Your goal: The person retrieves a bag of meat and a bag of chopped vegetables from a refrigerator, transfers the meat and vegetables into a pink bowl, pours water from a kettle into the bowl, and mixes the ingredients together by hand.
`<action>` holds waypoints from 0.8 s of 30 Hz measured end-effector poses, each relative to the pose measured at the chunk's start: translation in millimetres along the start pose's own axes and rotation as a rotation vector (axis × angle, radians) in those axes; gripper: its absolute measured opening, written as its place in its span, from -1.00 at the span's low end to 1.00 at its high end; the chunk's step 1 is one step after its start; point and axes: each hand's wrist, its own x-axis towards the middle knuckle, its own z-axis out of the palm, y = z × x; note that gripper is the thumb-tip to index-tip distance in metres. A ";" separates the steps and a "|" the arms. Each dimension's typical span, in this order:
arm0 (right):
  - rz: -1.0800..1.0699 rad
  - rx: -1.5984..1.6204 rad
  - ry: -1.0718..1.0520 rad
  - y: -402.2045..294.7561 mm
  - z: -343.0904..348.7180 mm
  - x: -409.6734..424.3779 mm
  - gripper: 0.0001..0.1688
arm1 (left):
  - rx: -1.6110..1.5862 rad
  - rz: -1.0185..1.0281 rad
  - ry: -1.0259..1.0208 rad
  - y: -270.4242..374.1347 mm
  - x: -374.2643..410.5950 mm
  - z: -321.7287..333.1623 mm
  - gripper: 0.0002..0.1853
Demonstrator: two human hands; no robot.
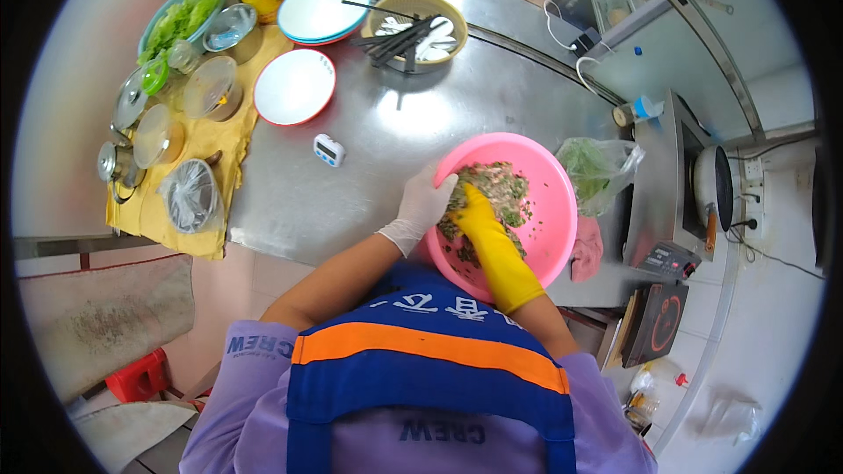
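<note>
A pink plastic basin [556,210] stands near the front edge of the steel table, holding a mix of minced meat and chopped greens [504,191]. My left hand [425,201], in a thin white disposable glove, grips the basin's left rim. In a long yellow rubber glove, my right hand [479,214] is sunk into the mix at the basin's left side. Its fingertips are partly hidden in the mix, and whether they close on any of it I cannot tell.
Right of the basin lie a plastic bag of greens [589,168] and a pink cloth [586,250], beside a steel cooker [665,210]. A white timer [328,151], a red-rimmed plate [295,87] and a basket of spoons and chopsticks [461,13] stand farther off. Lidded containers [158,136] crowd the left.
</note>
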 end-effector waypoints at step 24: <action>-0.102 -0.321 0.161 -21.2 -125.4 -46.0 -0.28 | -0.065 -0.100 -0.033 3.5 7.5 0.8 -0.60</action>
